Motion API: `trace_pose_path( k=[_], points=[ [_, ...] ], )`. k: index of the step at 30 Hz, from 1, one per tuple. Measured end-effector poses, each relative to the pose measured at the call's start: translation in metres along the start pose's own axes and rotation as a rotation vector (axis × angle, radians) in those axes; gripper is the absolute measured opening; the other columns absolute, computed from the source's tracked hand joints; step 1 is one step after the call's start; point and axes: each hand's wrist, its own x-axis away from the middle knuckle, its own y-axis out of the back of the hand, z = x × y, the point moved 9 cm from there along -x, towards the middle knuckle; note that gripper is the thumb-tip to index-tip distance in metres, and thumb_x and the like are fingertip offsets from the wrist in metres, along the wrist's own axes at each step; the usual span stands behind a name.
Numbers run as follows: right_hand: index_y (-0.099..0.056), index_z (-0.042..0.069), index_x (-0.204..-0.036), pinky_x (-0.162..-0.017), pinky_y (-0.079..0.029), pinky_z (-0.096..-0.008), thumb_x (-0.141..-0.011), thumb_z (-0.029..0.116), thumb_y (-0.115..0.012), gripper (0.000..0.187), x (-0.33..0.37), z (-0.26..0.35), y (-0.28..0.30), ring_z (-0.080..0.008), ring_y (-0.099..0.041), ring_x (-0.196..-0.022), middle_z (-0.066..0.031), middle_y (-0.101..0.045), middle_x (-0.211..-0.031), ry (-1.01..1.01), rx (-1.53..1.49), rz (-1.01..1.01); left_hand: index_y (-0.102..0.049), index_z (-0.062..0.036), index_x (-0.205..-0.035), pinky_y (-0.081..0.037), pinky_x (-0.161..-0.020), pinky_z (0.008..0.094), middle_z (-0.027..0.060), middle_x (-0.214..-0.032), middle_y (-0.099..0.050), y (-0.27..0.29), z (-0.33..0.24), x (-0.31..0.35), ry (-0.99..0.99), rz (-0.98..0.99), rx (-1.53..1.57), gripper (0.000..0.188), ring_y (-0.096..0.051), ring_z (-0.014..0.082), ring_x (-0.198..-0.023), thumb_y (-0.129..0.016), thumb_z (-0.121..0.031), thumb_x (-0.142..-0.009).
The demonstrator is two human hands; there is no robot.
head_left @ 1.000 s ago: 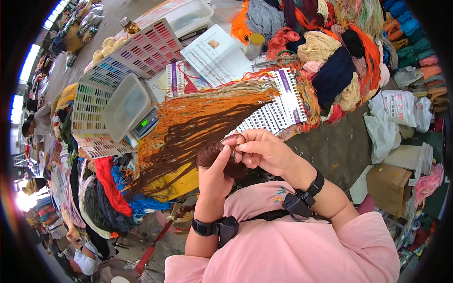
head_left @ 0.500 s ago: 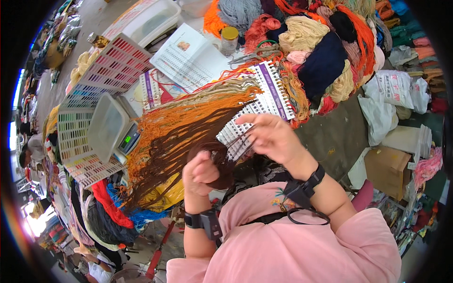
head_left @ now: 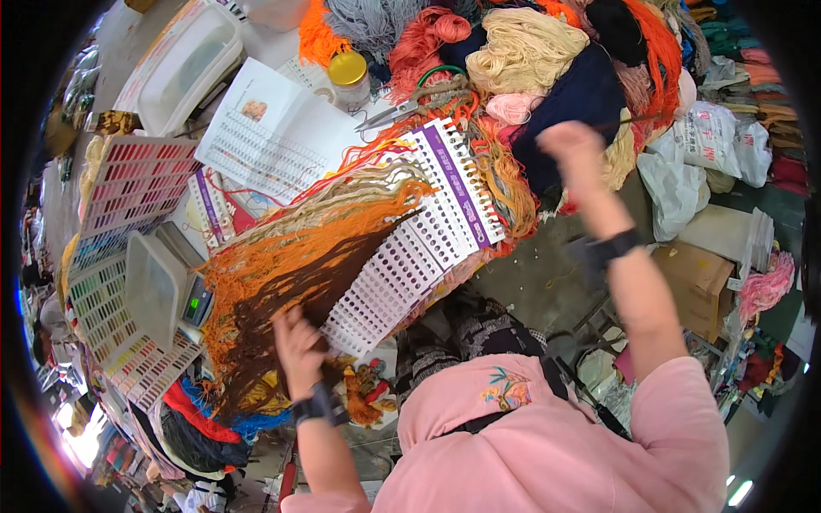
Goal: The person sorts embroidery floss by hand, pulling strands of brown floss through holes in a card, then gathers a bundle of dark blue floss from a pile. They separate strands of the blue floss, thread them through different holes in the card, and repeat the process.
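Note:
Dark brown yarn (head_left: 335,278) lies in long strands to the left of a white card with rows of holes and purple stripes (head_left: 402,265). At the card's lower left, my left hand (head_left: 298,346) is closed, with bent fingers, on part of the brown yarn. My right hand (head_left: 575,152) is raised over the navy yarn (head_left: 577,107) at the right. It is blurred by motion and looks closed on a thin brown thread, which trails off to its right. Orange yarn (head_left: 282,248) and beige yarn (head_left: 342,197) fan out leftward from the card's far part.
Scissors (head_left: 389,114), a gold-lidded jar (head_left: 349,79) and a printed sheet (head_left: 265,128) lie beyond the card. At the left stand colour charts (head_left: 137,184) and a clear tub (head_left: 154,278) by a digital scale (head_left: 197,299). A cardboard box (head_left: 693,286) is at the right.
My right hand has swung from over the card to the far right. My left hand has moved left with the brown yarn, uncovering more of the card. The view has shifted.

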Motion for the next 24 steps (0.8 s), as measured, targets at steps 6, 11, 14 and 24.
trace_pose_path(
  k=[6,11,14,24],
  points=[
    [-0.052,0.004,-0.061,-0.055,-0.039,-0.0346,-0.063,0.008,-0.054,0.004,0.042,-0.067,-0.137,-0.0269,-0.050,-0.061,-0.0092,-0.051,-0.063,0.183,0.389,0.215,-0.050,0.0005,-0.093,-0.038,-0.051,0.0198,0.0066,-0.080,-0.053,-0.057,0.143,-0.136,0.049,-0.223,-0.911,0.017,-0.049,0.0118,-0.061,-0.047,-0.011,-0.080],
    [-0.049,0.007,-0.070,-0.063,-0.033,-0.0368,-0.062,0.009,-0.054,0.010,0.052,-0.072,-0.148,-0.0267,-0.047,-0.067,-0.0071,-0.048,-0.073,0.379,0.614,0.272,-0.053,0.0015,-0.079,-0.036,-0.041,0.0211,0.0060,-0.066,-0.053,-0.050,0.167,-0.173,-0.001,-0.277,-1.224,0.012,-0.052,0.0124,-0.049,-0.050,-0.010,-0.077],
    [-0.049,0.007,-0.070,-0.063,-0.033,-0.0369,-0.059,0.005,-0.051,0.011,0.037,-0.075,-0.131,-0.0274,-0.046,-0.066,-0.0081,-0.047,-0.073,0.349,0.655,0.249,-0.051,0.0002,-0.072,-0.035,-0.038,0.0217,0.0036,-0.056,-0.050,-0.053,0.170,-0.178,-0.047,-0.185,-1.427,0.009,-0.050,0.0110,-0.043,-0.052,-0.008,-0.075],
    [-0.047,0.003,-0.099,-0.064,-0.038,-0.0348,-0.060,0.018,-0.059,0.043,0.079,-0.052,-0.159,-0.0285,-0.049,-0.073,-0.0106,-0.046,-0.087,0.554,0.609,0.564,-0.047,0.0021,-0.078,-0.034,-0.037,0.0206,0.0052,-0.059,-0.049,-0.055,0.169,-0.170,-0.105,-0.199,-1.155,0.004,-0.042,0.0085,-0.039,-0.048,-0.002,-0.077]
  ],
)
